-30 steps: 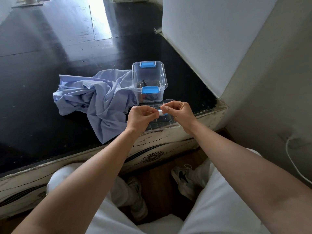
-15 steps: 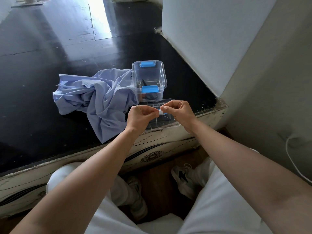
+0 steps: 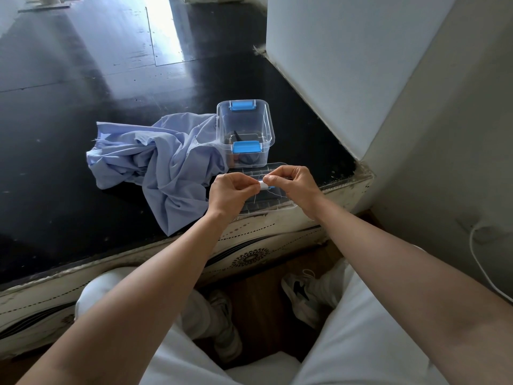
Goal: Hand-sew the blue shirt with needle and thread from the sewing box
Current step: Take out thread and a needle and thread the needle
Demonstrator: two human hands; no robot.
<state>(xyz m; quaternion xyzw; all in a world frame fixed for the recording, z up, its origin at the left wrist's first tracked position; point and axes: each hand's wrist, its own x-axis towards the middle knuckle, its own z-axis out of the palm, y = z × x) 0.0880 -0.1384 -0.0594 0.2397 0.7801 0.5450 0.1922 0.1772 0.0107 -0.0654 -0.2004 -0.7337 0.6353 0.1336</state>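
Observation:
The crumpled blue shirt [image 3: 159,165] lies on the black tabletop [image 3: 55,107], left of the clear sewing box [image 3: 245,129] with blue latches. The box's clear lid [image 3: 266,202] lies flat in front of it near the table edge. Above that lid my right hand [image 3: 297,184] pinches a small white thread spool [image 3: 263,185]. My left hand [image 3: 230,191] is curled, its fingertips pinching at the thread end right beside the spool. A thin white thread [image 3: 273,193] trails down from the spool. I cannot make out a needle.
A white wall block [image 3: 347,65] stands on the table to the right of the box. The table's worn white front edge [image 3: 138,262] runs below my hands. A white cable [image 3: 483,268] hangs at the right wall. My knees and white shoes sit below.
Both hands stay together over the lid, with only small finger movement at the spool. The shirt and box have not moved.

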